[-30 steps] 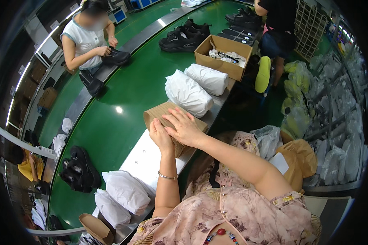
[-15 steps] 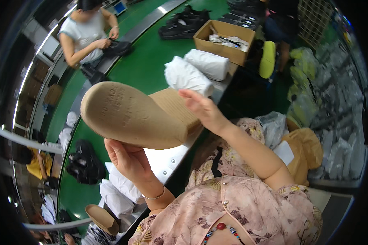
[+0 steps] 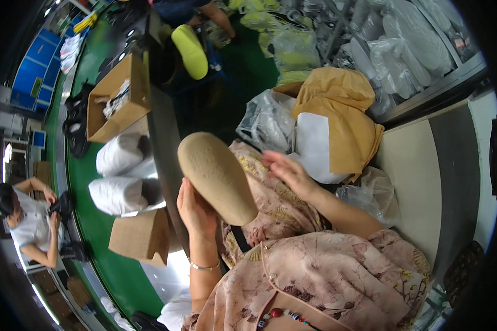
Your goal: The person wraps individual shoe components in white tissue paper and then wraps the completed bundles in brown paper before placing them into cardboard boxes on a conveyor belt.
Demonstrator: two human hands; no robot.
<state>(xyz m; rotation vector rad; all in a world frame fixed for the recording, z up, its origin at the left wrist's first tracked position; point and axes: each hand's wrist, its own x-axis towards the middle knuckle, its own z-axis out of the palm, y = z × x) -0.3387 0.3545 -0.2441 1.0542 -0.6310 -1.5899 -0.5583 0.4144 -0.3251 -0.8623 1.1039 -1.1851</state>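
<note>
A tan foot-shaped shoe form with faint raised marks on its face is tilted upright in front of my body. My left hand grips it along its left edge, the thumb up against the side and part of the fingers hidden behind. My right hand hovers just right of the form, apart from it, fingers stretched out and a little blurred. Left of the form, on the bench, stand a brown cardboard box and two white-wrapped bundles, a nearer one and a farther one.
An open carton of small items stands at the far left. A yellow-green insole is ahead. Brown paper and clear plastic bags lie to the right, before racks of bagged soles. A co-worker handles a dark shoe.
My view has swung to the right. The form has turned more upright and come nearer my body, still in my left hand. My right hand stays free beside it.
</note>
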